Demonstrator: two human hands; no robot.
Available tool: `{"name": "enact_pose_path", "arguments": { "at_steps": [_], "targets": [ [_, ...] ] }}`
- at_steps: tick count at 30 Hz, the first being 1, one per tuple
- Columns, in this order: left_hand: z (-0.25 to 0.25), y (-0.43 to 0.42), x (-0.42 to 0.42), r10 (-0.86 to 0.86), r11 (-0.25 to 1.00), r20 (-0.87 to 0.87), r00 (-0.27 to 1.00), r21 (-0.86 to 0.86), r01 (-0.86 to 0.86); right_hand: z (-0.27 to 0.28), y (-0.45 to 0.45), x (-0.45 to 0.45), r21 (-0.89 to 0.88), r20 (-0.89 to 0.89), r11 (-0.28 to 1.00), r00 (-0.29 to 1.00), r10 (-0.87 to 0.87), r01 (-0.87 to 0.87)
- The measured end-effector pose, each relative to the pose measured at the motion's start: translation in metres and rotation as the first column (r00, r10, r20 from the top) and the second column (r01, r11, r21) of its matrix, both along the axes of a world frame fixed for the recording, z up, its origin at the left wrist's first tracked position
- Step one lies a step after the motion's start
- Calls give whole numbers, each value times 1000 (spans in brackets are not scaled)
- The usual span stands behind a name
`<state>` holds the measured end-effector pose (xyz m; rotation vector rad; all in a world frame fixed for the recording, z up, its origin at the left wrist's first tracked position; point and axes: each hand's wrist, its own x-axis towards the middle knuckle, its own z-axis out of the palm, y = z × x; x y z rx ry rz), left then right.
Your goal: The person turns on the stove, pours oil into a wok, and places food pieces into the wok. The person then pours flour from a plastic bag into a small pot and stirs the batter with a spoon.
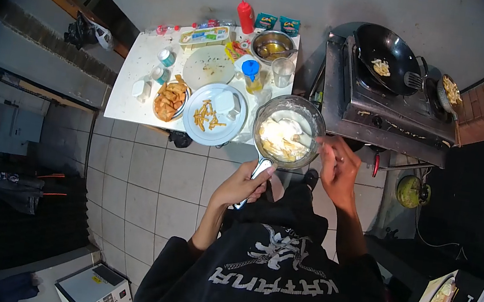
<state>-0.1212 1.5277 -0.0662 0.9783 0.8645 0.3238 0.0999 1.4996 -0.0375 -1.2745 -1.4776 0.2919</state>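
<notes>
My left hand (245, 183) is wrapped round the white handle (259, 171) of a round pan (320, 125), held in front of my body beside the table. In the pan lies a white, creamy or floury mixture (283, 139) with yellowish pieces in it. At the pan's right rim my right hand (339, 167) has its fingers bent together. Whatever they may hold is too small to make out. Left of the pan, a pale blue plate (188, 130) carries several brown fried strips (205, 115) and a white container (224, 103).
On the white table (128, 108) stand a bowl of brown crisps (170, 102), a blue-lidded jug (251, 79), a steel bowl (274, 36) and a red squeeze bottle (245, 17). To the right, a stove (375, 116) bears a black wok (399, 49) with a slotted turner (412, 80).
</notes>
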Motion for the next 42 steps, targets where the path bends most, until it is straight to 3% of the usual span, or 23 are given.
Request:
{"name": "enact_pose_path", "arguments": {
  "at_steps": [3,7,10,13,19,26,28,32,36,39,42],
  "targets": [
    [-2,2,1,8,1000,4,1000,-20,-8,11,-8,2,-88,113,991,987,115,-105],
    [1,5,0,-19,1000,9,1000,6,19,10,-13,1,-48,133,992,984,122,-116],
    [4,5,3,-28,999,4,1000,18,27,20,-17,2,13,129,996,987,91,-93],
    [5,8,6,-36,999,2,999,19,36,21,-15,-5,25,9,998,998,65,-65],
    [3,10,11,-64,998,11,998,23,64,-7,8,1,-109,-87,994,996,-29,19],
    [-2,11,14,-88,995,-4,996,51,89,-4,19,22,-97,-87,994,994,-66,57],
    [1,12,14,-83,996,-18,996,43,84,12,15,29,-31,26,992,992,-121,122],
    [1,15,12,-60,998,-36,998,15,61,19,11,37,-88,49,984,987,-154,158],
    [4,17,13,-71,997,-13,997,24,71,-13,18,29,-99,34,986,990,-134,137],
    [1,17,14,-76,996,-32,997,50,77,-39,24,18,-150,-233,982,961,-148,115],
    [-1,17,13,-86,995,-28,996,49,87,-49,26,20,-206,-345,973,923,-171,103]
  ]
}}
